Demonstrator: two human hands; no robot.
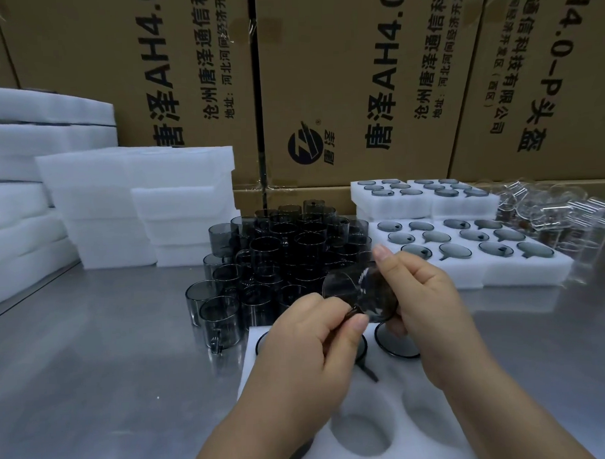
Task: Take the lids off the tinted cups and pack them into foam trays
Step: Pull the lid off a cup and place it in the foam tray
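Note:
Both hands hold one smoky tinted cup (377, 297) above the near foam tray (262, 395). My right hand (423, 297) grips the cup's body from the right. My left hand (305, 359) pinches the cup's small dark handle, with a clear lid (340, 284) on the cup's mouth. The near tray has cups seated in its far holes (396, 342) and open holes nearer me (361, 436). A dense cluster of tinted cups (278, 261) stands behind the tray.
Filled foam trays (522, 268) lie at the right, more stacked behind them (420, 201). A heap of clear lids (564, 216) lies at far right. Stacks of blank white foam (135, 207) stand at the left. Cardboard boxes (358, 90) wall the back of the metal table (110, 373).

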